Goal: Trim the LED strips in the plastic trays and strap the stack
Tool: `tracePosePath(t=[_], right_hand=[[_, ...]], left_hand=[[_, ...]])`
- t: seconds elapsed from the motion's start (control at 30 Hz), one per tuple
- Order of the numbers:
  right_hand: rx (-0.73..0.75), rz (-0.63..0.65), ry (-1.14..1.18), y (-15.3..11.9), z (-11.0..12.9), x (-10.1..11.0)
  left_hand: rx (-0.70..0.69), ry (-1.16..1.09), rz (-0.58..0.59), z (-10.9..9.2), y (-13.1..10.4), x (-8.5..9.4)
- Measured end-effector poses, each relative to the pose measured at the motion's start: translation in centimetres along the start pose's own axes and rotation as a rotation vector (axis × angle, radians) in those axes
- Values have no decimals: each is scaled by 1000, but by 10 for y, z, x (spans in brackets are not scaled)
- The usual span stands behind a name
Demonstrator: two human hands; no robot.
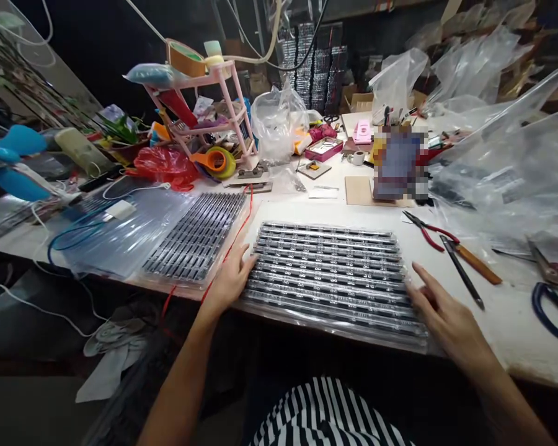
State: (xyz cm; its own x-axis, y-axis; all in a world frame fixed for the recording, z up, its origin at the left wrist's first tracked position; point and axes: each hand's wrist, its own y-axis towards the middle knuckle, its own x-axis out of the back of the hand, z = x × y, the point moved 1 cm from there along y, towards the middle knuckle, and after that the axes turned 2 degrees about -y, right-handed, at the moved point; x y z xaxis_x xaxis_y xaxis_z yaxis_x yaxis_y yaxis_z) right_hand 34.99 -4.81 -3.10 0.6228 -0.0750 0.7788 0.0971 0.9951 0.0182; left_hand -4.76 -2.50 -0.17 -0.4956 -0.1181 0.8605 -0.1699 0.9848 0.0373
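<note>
A clear plastic tray [330, 272] with several rows of dark strips lies flat at the table's front edge. My left hand [230, 275] is at its left side, thumb and fingers against the edge. At its right side my right hand [439, 310] has its fingers apart, with the fingertips by the edge. Both hands flank the tray without wrapping round it. A second tray of similar strips [195, 238] rests to the left, and a red ribbon [242, 226] runs between the two.
Pliers [430, 232], a black-and-orange tool [477, 263] and scissors [551, 297] lie on the right. A pink rack [235, 105] stands back left, a cardboard piece [359, 191] behind the tray. Plastic bags [516, 167] fill the right rear; a blue cable [72, 226] crosses plastic sheets at left.
</note>
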Motion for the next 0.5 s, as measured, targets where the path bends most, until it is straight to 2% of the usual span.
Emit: tracePosePath(t=[0.07, 0.13, 0.3, 0.4, 0.5], right_hand=[[44, -41, 60, -20, 2, -3], [81, -79, 101, -27, 6, -6], [121, -181, 127, -10, 13, -13], [118, -181, 175, -6, 12, -17], [80, -183, 261, -9, 11, -19]], left_hand=[[-71, -135, -55, 7, -19, -3], [-101, -219, -83, 13, -28, -8], [-158, -212, -87, 16, -21, -13], [-160, -225, -102, 16, -20, -10], [-130, -335, -115, 14, -24, -6]])
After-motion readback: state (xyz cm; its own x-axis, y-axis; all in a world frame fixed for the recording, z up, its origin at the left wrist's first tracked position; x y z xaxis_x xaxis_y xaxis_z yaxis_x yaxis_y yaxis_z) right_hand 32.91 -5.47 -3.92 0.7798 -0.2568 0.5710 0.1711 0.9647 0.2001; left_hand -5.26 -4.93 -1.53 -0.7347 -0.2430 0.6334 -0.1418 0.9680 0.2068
